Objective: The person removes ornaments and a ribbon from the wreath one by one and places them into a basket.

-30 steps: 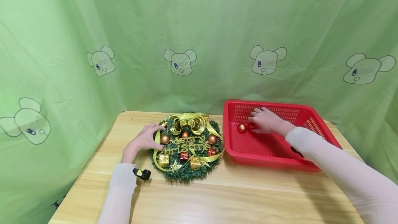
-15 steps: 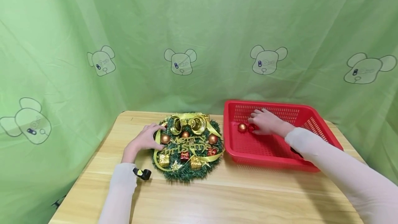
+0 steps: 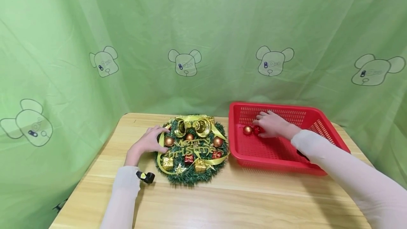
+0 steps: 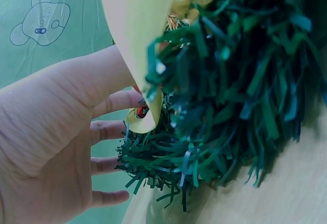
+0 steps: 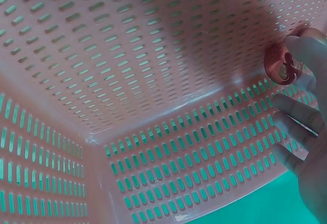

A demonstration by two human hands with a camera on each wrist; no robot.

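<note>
On the table lies a green tinsel Christmas wreath (image 3: 190,177) with gold bells, copper baubles, small gift boxes, stars and gold "Merry Christmas" lettering. My left hand (image 3: 147,143) holds its left edge, thumb and fingers apart around the tinsel. In the left wrist view the fingers (image 4: 110,131) reach along the wreath (image 4: 225,96), and a pale yellow ribbon (image 4: 135,25) partly covers the thumb side. Inside the red basket (image 3: 254,154), my right hand (image 3: 274,124) pinches a shiny red bauble (image 5: 278,63) between thumb and index finger. A copper bauble (image 3: 247,130) sits just left of it.
The perforated basket stands right of the wreath, close to its ribbon end. Green curtains (image 3: 216,17) with bear drawings hang behind and beside the wooden table (image 3: 203,204). A black band with a small device (image 3: 146,177) sits at the left wrist.
</note>
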